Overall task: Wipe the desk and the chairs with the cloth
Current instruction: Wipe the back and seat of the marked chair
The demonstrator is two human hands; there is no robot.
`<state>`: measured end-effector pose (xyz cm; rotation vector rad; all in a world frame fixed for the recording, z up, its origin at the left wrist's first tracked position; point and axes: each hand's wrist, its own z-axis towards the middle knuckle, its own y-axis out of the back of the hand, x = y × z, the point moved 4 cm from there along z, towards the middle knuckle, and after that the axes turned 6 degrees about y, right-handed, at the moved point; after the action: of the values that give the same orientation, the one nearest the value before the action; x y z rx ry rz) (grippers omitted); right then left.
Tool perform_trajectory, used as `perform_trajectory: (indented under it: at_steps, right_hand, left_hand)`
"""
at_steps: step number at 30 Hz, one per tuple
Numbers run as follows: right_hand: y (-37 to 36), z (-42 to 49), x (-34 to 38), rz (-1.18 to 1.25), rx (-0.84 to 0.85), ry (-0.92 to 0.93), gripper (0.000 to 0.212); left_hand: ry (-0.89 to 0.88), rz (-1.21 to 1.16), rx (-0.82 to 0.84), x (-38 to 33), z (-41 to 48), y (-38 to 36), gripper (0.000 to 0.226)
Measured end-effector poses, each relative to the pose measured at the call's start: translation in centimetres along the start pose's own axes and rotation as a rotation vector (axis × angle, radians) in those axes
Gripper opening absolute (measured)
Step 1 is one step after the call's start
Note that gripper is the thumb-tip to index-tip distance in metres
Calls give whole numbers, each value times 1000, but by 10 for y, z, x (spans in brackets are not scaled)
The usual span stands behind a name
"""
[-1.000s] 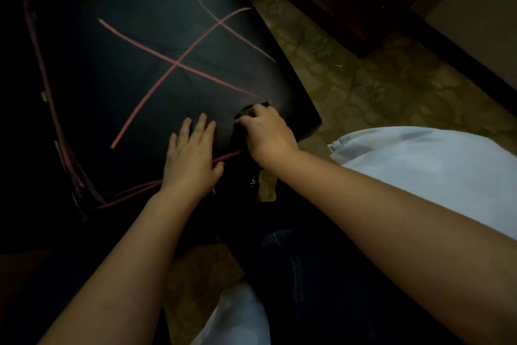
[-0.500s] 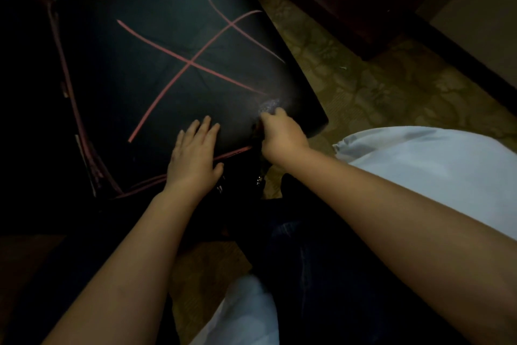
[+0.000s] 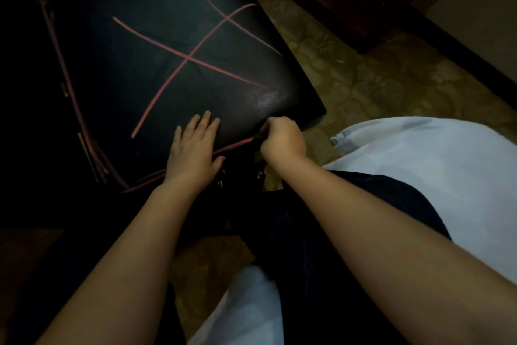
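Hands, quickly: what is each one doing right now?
The left hand is open, lying flat on the chair seat.
The right hand is closed, gripping a dark cloth at the seat's front edge.

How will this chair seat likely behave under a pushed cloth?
The chair seat looks padded, with rounded edges, so it probably gives slightly. Its sheen beside the right hand, which grips the cloth, suggests a smooth, slippery surface. The flat left hand perhaps steadies it.
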<state>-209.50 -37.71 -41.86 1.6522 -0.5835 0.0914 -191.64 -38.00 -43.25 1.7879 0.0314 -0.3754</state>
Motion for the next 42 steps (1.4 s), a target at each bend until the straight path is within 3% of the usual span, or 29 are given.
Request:
perform_trajectory:
  at_steps: [3, 6, 8, 11, 14, 17, 19, 22, 25, 29, 31, 33, 37, 38, 40, 42]
  right_hand:
    - [20, 13, -13, 188, 31, -112, 22]
    - [20, 9, -14, 244, -85, -214, 23]
    - [13, 0, -5, 167, -136, -151, 26]
    - [9, 1, 6, 22, -40, 68, 27]
    - [23, 20, -3, 33, -14, 53, 30]
    - [26, 28, -15, 226, -173, -113, 28]
    - [13, 17, -9, 163, -251, -136, 26]
    - [-3, 0, 14, -36, -190, 58, 30]
    - [10, 19, 10, -71, -126, 185, 30]
    - [35, 57, -43, 112, -259, -131, 36]
    - [25, 50, -40, 27, -271, -179, 37]
    - [6, 31, -9, -37, -267, -18, 38]
    - [-23, 3, 43, -43, -112, 541, 37]
    - [-20, 13, 39, -42, -112, 579, 37]
    - [-2, 43, 18, 5, -229, 435, 36]
    - [17, 67, -12, 47, -329, 162, 36]
  left_hand:
    - [-7, 15, -1, 5, -4, 2, 83]
    - [39, 40, -5, 15, -10, 5, 88]
    - [83, 42, -19, 23, -13, 6, 92]
    - [89, 42, -29, 29, -14, 7, 96]
    - [75, 50, -24, 30, -14, 8, 95]
    - [75, 29, -8, 34, -16, 9, 94]
    - [73, 12, 15, 34, -15, 9, 94]
    - [68, -2, 27, 31, -11, 10, 96]
    - [67, -5, 26, 33, -9, 12, 97]
    - [60, 1, 26, 38, -14, 14, 95]
    - [66, -26, 34, 39, -13, 14, 95]
    - [77, -43, 39, 39, -8, 15, 95]
    - [93, -32, 46, 35, -2, 16, 96]
    - [92, -28, 51, 36, -3, 16, 96]
    - [85, -22, 51, 40, -6, 16, 97]
    - [88, -20, 41, 44, -8, 17, 97]
